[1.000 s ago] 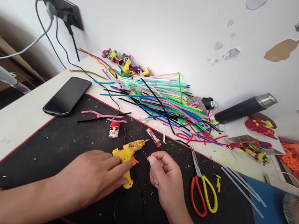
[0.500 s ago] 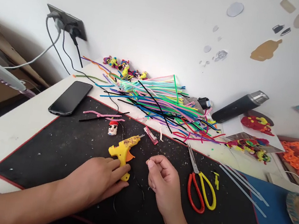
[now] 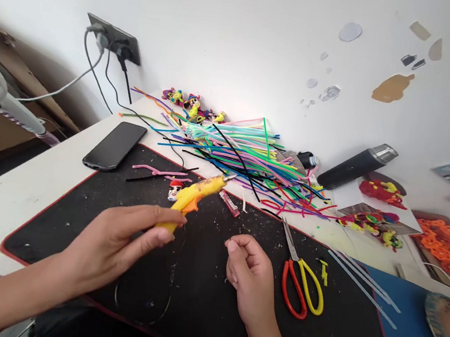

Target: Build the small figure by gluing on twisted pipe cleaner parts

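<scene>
My left hand (image 3: 125, 238) grips a yellow glue gun (image 3: 193, 195) by its handle, lifted over the black mat (image 3: 84, 232), nozzle pointing up and to the right. My right hand (image 3: 250, 268) is closed with thumb and forefinger pinched; whatever sits between the tips is too small to make out. Behind the glue gun lies a small head with a red top and a painted face (image 3: 174, 189), partly covered by the gun. A pink lighter (image 3: 229, 203) rests just beyond the nozzle's side. Right of my right hand lie scissors (image 3: 295, 280) with one red and one yellow handle.
Many coloured pipe cleaners (image 3: 245, 149) are heaped along the wall. A phone (image 3: 115, 146) lies at the left, and a dark flask (image 3: 356, 165) leans at the back right. Clear glue sticks (image 3: 363, 288) lie near the blue mat. The gun's cord loops over the black mat.
My left hand has taken the glue gun up off the mat and tilted it, nozzle higher. The right hand keeps its pinch in nearly the same place. The view has shifted slightly.
</scene>
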Available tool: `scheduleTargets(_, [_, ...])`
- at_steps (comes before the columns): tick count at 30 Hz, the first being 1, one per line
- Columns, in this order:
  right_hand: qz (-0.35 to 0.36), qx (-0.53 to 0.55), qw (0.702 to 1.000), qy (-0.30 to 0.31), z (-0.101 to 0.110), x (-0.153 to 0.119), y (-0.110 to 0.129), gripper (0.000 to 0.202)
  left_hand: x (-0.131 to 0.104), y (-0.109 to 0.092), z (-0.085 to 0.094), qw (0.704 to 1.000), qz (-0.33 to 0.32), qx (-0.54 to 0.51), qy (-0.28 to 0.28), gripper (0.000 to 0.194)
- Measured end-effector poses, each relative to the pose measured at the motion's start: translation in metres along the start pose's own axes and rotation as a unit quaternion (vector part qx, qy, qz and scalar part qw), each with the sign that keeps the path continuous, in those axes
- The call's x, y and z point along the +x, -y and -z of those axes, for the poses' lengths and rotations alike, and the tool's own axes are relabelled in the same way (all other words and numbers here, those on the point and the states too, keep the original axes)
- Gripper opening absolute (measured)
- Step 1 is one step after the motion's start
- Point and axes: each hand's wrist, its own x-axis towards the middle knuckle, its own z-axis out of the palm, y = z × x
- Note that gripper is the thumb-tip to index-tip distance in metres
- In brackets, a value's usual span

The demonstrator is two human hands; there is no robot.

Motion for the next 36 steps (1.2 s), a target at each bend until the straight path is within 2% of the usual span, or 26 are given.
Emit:
scheduleTargets(2, [0.002, -0.004, 1.000, 0.005, -0.003, 0.001, 0.002, 0.041, 0.012, -0.008, 0.008, 0.992, 0.083, -0.100, 0.001, 0.028])
scheduleTargets(3, [0.005, -0.006, 1.000, 0.007, -0.005, 0.001, 0.004, 0.040, 0.019, -0.011, 0.011, 0.983, 0.103, -0.149, -0.005, 0.027])
scheduleTargets(7, [0.014, -0.008, 1.000, 0.012, -0.011, 0.008, 0.008, 0.038, 0.040, -0.015, 0.014, 0.939, 0.124, -0.320, -0.016, 0.018])
scheduleTargets(9, [0.015, 0.003, 1.000, 0.013, -0.013, 0.014, 0.010, 0.037, 0.048, -0.012, 0.013, 0.908, 0.134, -0.398, -0.009, 0.028])
scheduleTargets(13, [0.021, 0.040, 0.999, 0.000, -0.017, 0.030, 0.019, 0.034, 0.061, -0.010, 0.011, 0.858, 0.186, -0.479, 0.020, 0.038])
scheduleTargets(16, [0.033, 0.067, 0.997, -0.002, -0.022, 0.048, 0.033, 0.032, 0.075, -0.015, 0.012, 0.841, 0.212, -0.496, 0.041, 0.039])
scheduleTargets(19, [0.068, 0.107, 0.992, -0.011, -0.031, 0.069, 0.044, 0.032, 0.092, -0.021, 0.012, 0.847, 0.202, -0.489, 0.042, 0.036])
scheduleTargets(23, [0.088, 0.148, 0.984, -0.037, -0.037, 0.088, 0.043, 0.036, 0.114, -0.025, 0.004, 0.879, 0.187, -0.435, 0.048, 0.038])
scheduleTargets(29, [0.075, 0.153, 0.983, -0.069, -0.013, 0.095, 0.028, 0.037, 0.123, -0.021, -0.014, 0.915, 0.173, -0.360, 0.053, 0.039])
scheduleTargets(32, [0.079, 0.192, 0.975, -0.085, 0.000, 0.097, 0.031, 0.036, 0.120, -0.016, -0.022, 0.920, 0.165, -0.351, 0.062, 0.048])
scheduleTargets(36, [0.049, 0.248, 0.967, -0.043, 0.005, 0.097, 0.037, 0.032, 0.116, -0.006, -0.031, 0.902, 0.202, -0.371, 0.093, 0.063])
